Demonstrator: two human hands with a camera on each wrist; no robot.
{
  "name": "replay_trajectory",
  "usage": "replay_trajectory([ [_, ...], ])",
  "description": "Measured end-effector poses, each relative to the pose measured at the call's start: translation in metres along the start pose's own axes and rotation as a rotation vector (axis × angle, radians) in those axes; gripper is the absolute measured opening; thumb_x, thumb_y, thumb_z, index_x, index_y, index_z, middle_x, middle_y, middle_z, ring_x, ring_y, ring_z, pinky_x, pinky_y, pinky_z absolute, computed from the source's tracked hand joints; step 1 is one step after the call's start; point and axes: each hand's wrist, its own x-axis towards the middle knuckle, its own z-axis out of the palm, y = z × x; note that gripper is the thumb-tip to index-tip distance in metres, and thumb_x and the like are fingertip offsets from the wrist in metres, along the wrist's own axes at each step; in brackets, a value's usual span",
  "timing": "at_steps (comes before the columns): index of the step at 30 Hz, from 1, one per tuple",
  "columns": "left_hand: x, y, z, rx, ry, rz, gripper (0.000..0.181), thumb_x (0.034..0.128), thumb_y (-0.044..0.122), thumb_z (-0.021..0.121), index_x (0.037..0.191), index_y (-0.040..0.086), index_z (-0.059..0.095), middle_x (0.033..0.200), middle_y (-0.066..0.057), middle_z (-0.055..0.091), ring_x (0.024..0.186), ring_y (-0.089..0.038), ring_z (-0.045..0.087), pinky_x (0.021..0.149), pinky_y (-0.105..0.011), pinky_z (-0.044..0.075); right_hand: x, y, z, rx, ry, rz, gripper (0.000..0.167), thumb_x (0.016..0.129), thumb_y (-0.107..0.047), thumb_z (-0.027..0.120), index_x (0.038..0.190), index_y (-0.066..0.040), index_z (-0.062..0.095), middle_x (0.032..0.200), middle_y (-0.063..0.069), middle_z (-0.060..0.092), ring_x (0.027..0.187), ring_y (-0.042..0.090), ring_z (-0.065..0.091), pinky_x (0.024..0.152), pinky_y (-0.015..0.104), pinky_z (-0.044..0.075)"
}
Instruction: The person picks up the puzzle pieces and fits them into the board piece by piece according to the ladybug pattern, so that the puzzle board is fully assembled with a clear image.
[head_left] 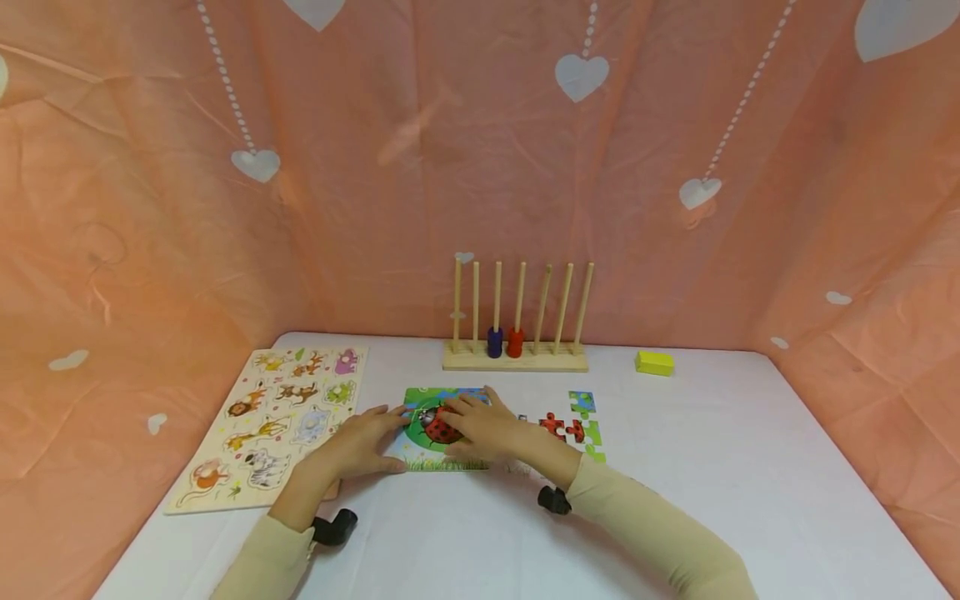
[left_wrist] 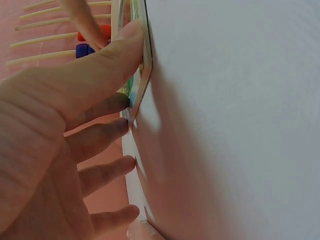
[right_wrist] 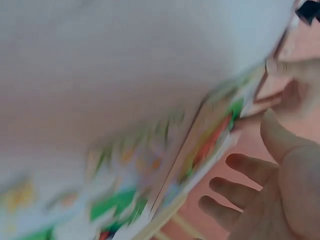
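Observation:
A ladybug puzzle (head_left: pixel 442 462) lies flat in the middle of the table. At its left side, my left hand (head_left: pixel 363 442) has its thumb by the near corner and its fingers spread along the left edge; the left wrist view shows this hand (left_wrist: pixel 75 110) with its thumb at the edge of the board (left_wrist: pixel 148 65). Over the puzzle's right part, my right hand (head_left: pixel 483 427) has its fingers extended and covers some of the picture. Right of the puzzle lie several loose pieces (head_left: pixel 552 425). The right wrist view, blurred, shows my right hand (right_wrist: pixel 272 185) with relaxed fingers.
An animal board (head_left: pixel 296 417) lies at the left. Behind the puzzle stands a wooden rack (head_left: pixel 517 363) of upright pegs, with a blue bead (head_left: pixel 495 342) and a red bead (head_left: pixel 515 342). A yellow block (head_left: pixel 655 363) sits at the back right. Pink curtain surrounds the table.

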Motion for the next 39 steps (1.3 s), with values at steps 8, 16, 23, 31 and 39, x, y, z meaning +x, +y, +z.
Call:
replay_trajectory([
  [8, 0.000, 0.000, 0.001, -0.001, 0.000, -0.004, 0.071, 0.0789, 0.035, 0.084, 0.135, 0.000, 0.059, 0.149, -0.020, 0.047, 0.136, -0.052, 0.038, 0.105, -0.070, 0.031, -0.017, 0.051, -0.017, 0.123, 0.095, 0.094, 0.045, 0.093, -0.024, 0.072, 0.135, -0.011, 0.062, 0.137, 0.010, 0.059, 0.136, 0.035, 0.044, 0.114, 0.068, 0.017],
  [16, 0.000, -0.001, 0.002, -0.001, 0.002, 0.003, 0.071, 0.0783, 0.036, 0.084, 0.134, -0.001, 0.060, 0.148, -0.020, 0.048, 0.134, -0.053, 0.039, 0.104, -0.071, 0.031, -0.051, 0.117, -0.021, 0.263, 0.141, 0.213, 0.030, 0.085, -0.004, 0.076, 0.115, -0.003, 0.071, 0.115, 0.013, 0.070, 0.113, 0.035, 0.061, 0.104, 0.072, 0.028],
  [23, 0.000, -0.001, 0.002, 0.012, 0.002, -0.005, 0.071, 0.0784, 0.036, 0.084, 0.134, -0.001, 0.060, 0.148, -0.019, 0.049, 0.134, -0.052, 0.039, 0.104, -0.071, 0.032, -0.079, 0.159, -0.010, 0.389, 0.074, 0.255, 0.029, 0.078, -0.003, 0.081, 0.105, -0.002, 0.070, 0.099, 0.010, 0.066, 0.096, 0.028, 0.061, 0.090, 0.059, 0.043],
  [31, -0.001, 0.000, 0.000, 0.012, 0.007, 0.001, 0.071, 0.0786, 0.036, 0.084, 0.134, -0.001, 0.060, 0.148, -0.020, 0.048, 0.134, -0.053, 0.039, 0.104, -0.071, 0.032, -0.095, 0.169, -0.002, 0.462, 0.095, 0.228, 0.039, 0.074, 0.002, 0.081, 0.109, 0.005, 0.065, 0.097, 0.014, 0.061, 0.091, 0.027, 0.056, 0.087, 0.047, 0.048],
  [39, 0.000, 0.001, -0.001, 0.013, 0.008, 0.013, 0.071, 0.0784, 0.035, 0.084, 0.133, -0.002, 0.060, 0.148, -0.021, 0.048, 0.134, -0.054, 0.039, 0.103, -0.072, 0.032, -0.094, 0.167, 0.004, 0.488, 0.127, 0.253, 0.040, 0.075, 0.000, 0.081, 0.111, 0.002, 0.064, 0.097, 0.012, 0.059, 0.090, 0.026, 0.055, 0.085, 0.050, 0.047],
])
